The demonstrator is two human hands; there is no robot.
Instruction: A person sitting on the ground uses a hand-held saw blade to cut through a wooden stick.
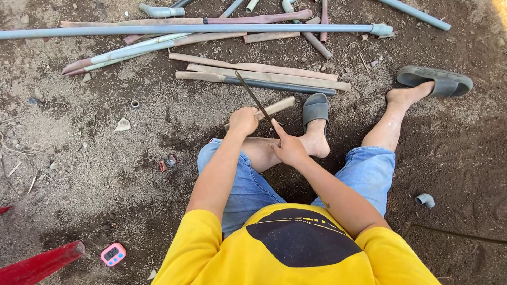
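**Dusty pipe, thin blade, cut barely showing**

Dusty tan short pipe piece [274,107] is lying on the dirt right in front of the bent knee, and the left hand [243,121] is closed round its near end, pinning it down. Right hand [288,149] is wrapped on the handle end of a thin dark saw blade [253,97], index finger stretched out along it, blade angled up and away across the pipe where the left hand grips.

How far along? Honestly can't see a kerf from here, the left hand hides the spot. Pipe looks to be in one piece, no cut-off stub beside it, so I'd guess the cut isn't through yet.

Around it: a pile of long pipes [253,67] just beyond, grey and muddy ones mixed. Grey sandal [315,108] on the near foot, another sandal [436,80] off to the right. Small grey pipe elbow [425,200] sits near the right knee, and a pink timer [113,254] plus a red pipe [39,264] lower left.
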